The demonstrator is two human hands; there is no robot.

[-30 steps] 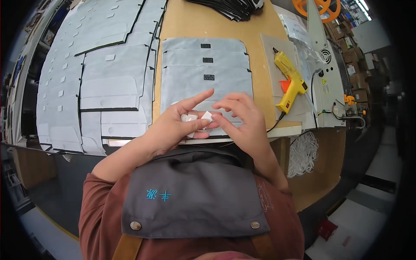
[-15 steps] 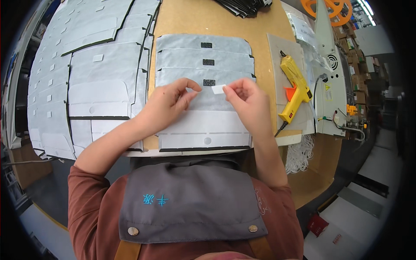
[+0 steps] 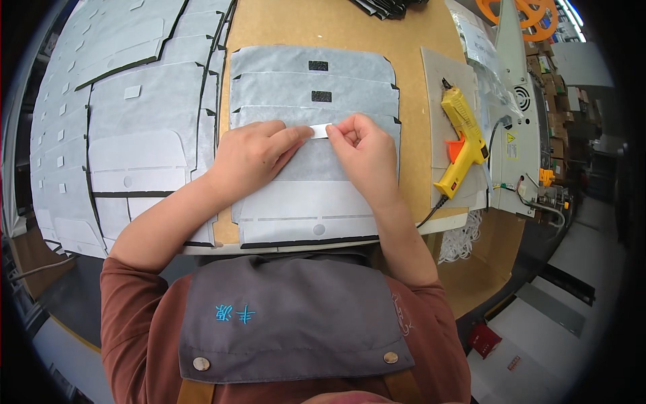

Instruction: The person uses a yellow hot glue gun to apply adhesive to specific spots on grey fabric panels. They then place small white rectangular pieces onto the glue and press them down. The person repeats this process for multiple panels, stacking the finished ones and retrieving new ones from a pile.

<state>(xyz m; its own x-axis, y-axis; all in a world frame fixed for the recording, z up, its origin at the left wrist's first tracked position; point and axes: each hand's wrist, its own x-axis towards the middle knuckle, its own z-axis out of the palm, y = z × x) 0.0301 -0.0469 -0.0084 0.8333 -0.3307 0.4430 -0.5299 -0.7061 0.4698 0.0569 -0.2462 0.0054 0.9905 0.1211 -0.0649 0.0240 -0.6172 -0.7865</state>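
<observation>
Apparently, the job I'm following from my remote seat is partway along. Many of the pale sheets spread over the left side of the bench carry small white squares, so I would count those as done. In the overlapping stack by the front edge, the two farther sheets show bare black patches; I judge that both are left to do.

The nearest sheet looks like the step in hand: a white tab is at its upper middle (any patch beneath it is hidden from me). My view has the right hand pinching the tab's right end between thumb and forefinger. The left hand is curled, fingertips at the other end; whether they pinch or merely press, I cannot tell.

Toward the bench's right edge, a yellow glue gun lies on a pale board, and a dark pile sits by the far edge. Past the right edge I see a machine with an orange reel, cardboard boxes behind, and white cord bundled below the front right corner.
</observation>
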